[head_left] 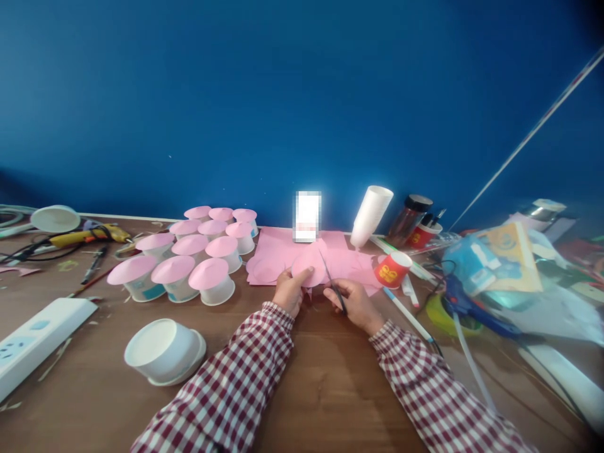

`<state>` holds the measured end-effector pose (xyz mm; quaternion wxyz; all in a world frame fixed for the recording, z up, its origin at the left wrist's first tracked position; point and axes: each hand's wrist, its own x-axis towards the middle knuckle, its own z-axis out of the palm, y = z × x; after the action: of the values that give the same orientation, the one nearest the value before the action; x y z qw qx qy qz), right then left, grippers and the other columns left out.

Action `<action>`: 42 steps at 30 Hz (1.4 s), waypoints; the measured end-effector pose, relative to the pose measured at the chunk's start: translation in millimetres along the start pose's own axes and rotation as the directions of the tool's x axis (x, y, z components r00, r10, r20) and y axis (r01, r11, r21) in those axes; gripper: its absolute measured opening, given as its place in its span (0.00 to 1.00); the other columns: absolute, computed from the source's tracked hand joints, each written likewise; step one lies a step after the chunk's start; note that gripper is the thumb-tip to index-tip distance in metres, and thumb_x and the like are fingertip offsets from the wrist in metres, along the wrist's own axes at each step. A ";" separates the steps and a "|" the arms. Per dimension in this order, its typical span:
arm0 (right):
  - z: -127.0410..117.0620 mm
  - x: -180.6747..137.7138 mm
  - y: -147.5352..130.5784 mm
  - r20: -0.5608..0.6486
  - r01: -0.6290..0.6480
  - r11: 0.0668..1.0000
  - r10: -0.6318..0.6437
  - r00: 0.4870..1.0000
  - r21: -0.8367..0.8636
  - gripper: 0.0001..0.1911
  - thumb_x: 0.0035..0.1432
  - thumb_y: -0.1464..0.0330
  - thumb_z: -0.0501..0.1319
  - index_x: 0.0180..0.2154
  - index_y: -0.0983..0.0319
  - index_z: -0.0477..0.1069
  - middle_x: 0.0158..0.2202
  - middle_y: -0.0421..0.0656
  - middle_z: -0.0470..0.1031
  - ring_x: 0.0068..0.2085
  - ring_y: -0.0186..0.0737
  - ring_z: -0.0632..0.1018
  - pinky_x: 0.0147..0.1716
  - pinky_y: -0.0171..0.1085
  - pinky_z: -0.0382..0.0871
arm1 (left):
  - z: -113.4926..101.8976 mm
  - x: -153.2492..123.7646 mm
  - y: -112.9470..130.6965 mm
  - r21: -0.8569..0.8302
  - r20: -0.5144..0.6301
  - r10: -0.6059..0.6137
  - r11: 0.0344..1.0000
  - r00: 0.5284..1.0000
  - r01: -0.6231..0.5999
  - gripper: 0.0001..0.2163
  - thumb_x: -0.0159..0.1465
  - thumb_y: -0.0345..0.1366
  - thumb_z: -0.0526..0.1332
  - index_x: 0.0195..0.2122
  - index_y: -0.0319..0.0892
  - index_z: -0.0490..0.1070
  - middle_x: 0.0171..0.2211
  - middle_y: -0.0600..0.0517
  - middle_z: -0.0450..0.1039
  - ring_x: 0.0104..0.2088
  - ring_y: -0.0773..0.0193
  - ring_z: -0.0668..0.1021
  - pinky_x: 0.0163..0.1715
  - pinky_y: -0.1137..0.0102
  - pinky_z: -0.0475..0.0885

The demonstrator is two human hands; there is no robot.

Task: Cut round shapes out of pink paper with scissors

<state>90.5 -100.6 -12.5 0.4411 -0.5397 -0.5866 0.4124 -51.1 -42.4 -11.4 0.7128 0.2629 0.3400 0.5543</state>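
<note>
My left hand [289, 290] is closed on a round piece of pink paper [309, 261], its thumb lying on top near the lower edge. In my right hand [355, 303] is a pair of scissors [336, 290], the blades pointing up and left along the right side of the pink circle. Whether the blades touch the paper's edge I cannot tell. Beneath and behind the hands lie more pink paper sheets [274, 242]. To the left stand several upturned white paper cups [220, 293] topped with shallow pink paper cones [209, 273].
Nearer me are stacked white bowls [160, 343] and a power strip [42, 333]. A yellow glue gun [89, 235] lies far left. On the right are a red paper cup [393, 270], a leaning stack of white cups [372, 214], a blue glue gun [476, 311] and plastic bags [509, 270].
</note>
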 end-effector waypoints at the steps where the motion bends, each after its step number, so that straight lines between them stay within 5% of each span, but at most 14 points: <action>1: 0.0 -0.1 -0.3 -0.001 0.000 1.000 0.000 1.000 -0.004 0.16 0.50 0.56 0.64 0.31 0.64 0.70 0.18 0.34 0.63 0.19 0.30 0.65 0.18 0.30 0.62 | 0.1 -0.2 0.3 0.001 0.002 -0.002 1.000 1.000 0.002 0.14 0.45 0.31 0.70 0.32 0.32 0.72 0.27 0.46 0.76 0.27 0.62 0.78 0.26 0.72 0.73; 42: -2.0 0.3 4.0 0.020 0.010 1.000 -0.009 1.000 -0.026 0.16 0.52 0.56 0.62 0.32 0.63 0.70 0.20 0.35 0.65 0.19 0.30 0.66 0.17 0.30 0.63 | -0.6 -2.5 0.2 0.022 0.011 -0.004 1.000 1.000 0.004 0.16 0.44 0.33 0.71 0.32 0.32 0.72 0.26 0.47 0.75 0.26 0.65 0.76 0.25 0.73 0.71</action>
<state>93.5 -100.0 -15.9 0.4302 -0.5384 -0.5988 0.4080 -52.0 -44.7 -11.1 0.7126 0.2733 0.3429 0.5477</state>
